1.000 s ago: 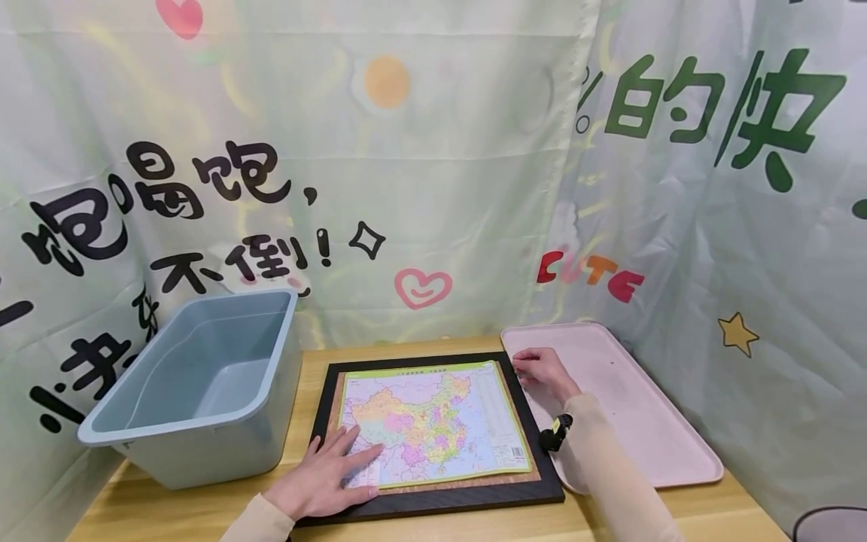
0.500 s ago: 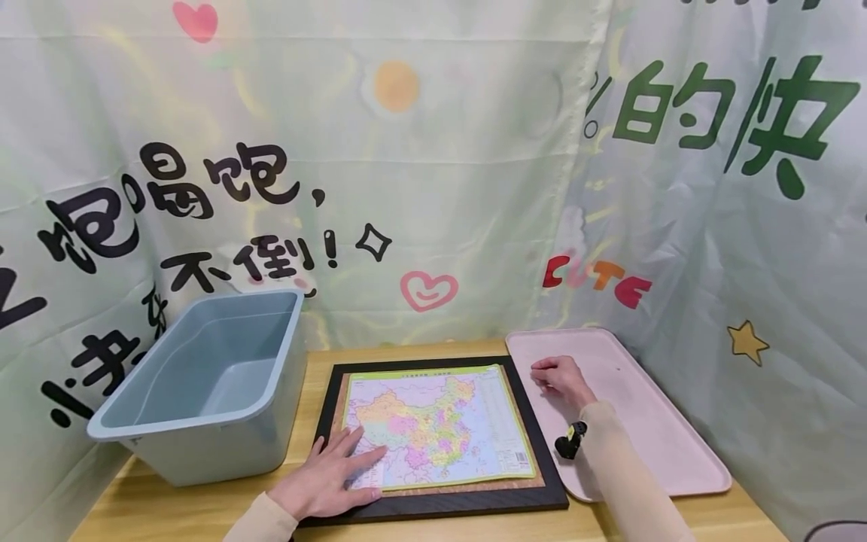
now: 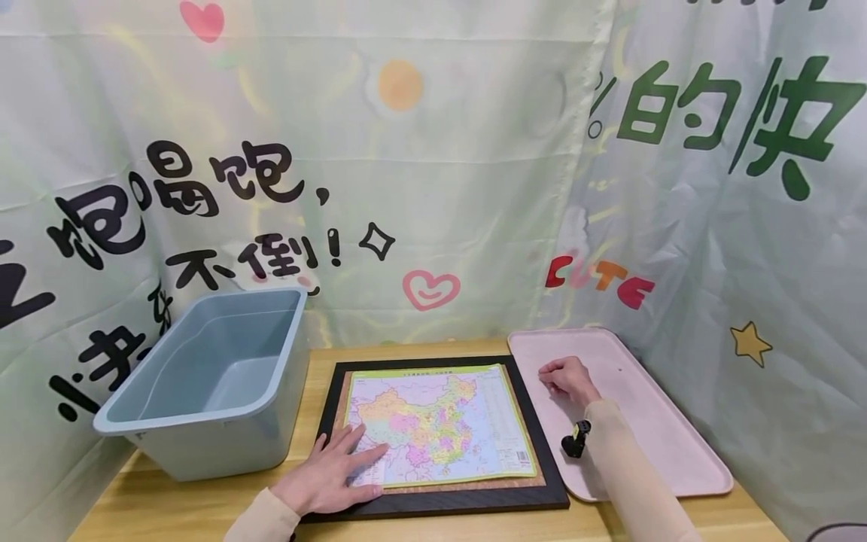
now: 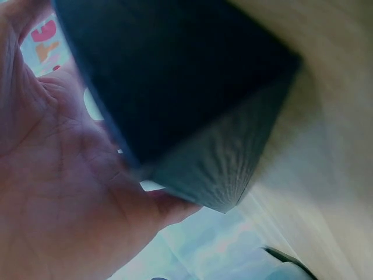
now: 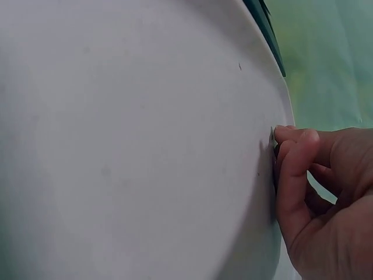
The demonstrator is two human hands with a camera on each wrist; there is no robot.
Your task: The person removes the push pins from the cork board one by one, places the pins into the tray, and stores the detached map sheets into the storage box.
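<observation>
A colourful map sheet (image 3: pixel 443 421) lies on a cork board with a black frame (image 3: pixel 474 503). My left hand (image 3: pixel 332 470) rests on the board's lower left corner, fingers spread over the map. In the left wrist view, the dark frame corner (image 4: pixel 192 157) is close beside the palm (image 4: pixel 64 169). My right hand (image 3: pixel 571 379) is over the pink tray (image 3: pixel 650 429), right of the frame. Its thumb and fingers pinch a tiny thin, pointed thing (image 5: pixel 272 135), mostly hidden by the fingertips; I cannot tell its kind.
An empty-looking blue-grey tub (image 3: pixel 203 421) stands on the left of the wooden table (image 3: pixel 298 421). A printed curtain (image 3: pixel 440 188) hangs behind and on both sides. A tiny dark speck (image 3: pixel 619 369) lies on the tray. Part of a rounded object (image 3: pixel 840 533) shows at the lower right corner.
My right hand has moved right, from the frame's right edge to over the pink tray, its fingers still pinched together. The left hand has stayed on the map.
</observation>
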